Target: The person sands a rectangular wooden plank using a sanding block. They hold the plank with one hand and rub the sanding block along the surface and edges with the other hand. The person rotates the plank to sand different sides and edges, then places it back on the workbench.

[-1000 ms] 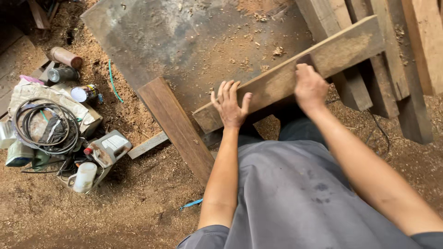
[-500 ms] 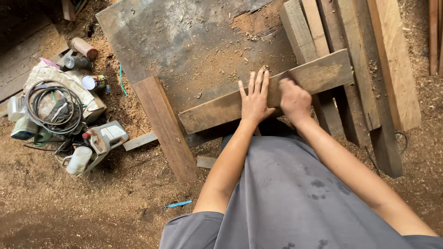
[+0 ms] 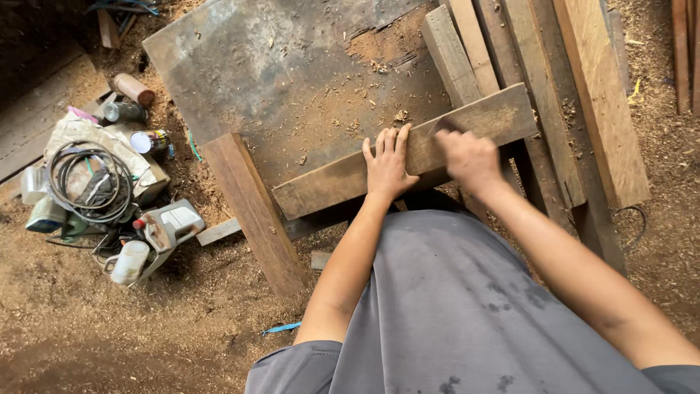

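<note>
A weathered wooden plank (image 3: 324, 186) lies slanted across the near edge of a sawdust-strewn workbench (image 3: 292, 73). My left hand (image 3: 389, 162) lies flat on the plank near its middle, fingers stretched out and close together. My right hand (image 3: 470, 157) is blurred and rests on the plank just to the right. Its fingers are curled around a small dark object (image 3: 445, 125) that touches the plank's top face. My grey shirt fills the lower part of the view.
Several long planks (image 3: 598, 102) lie stacked to the right of the bench. A thick board (image 3: 255, 211) leans at the bench's left front. On the sawdust floor at left sit a coiled cable (image 3: 87, 182), a power tool (image 3: 168, 226), cans (image 3: 131, 87) and a white cup (image 3: 130, 261).
My left hand slid right along the plank, from its lower edge to flat on top near the middle. My right hand shifted slightly toward the plank's right end.
</note>
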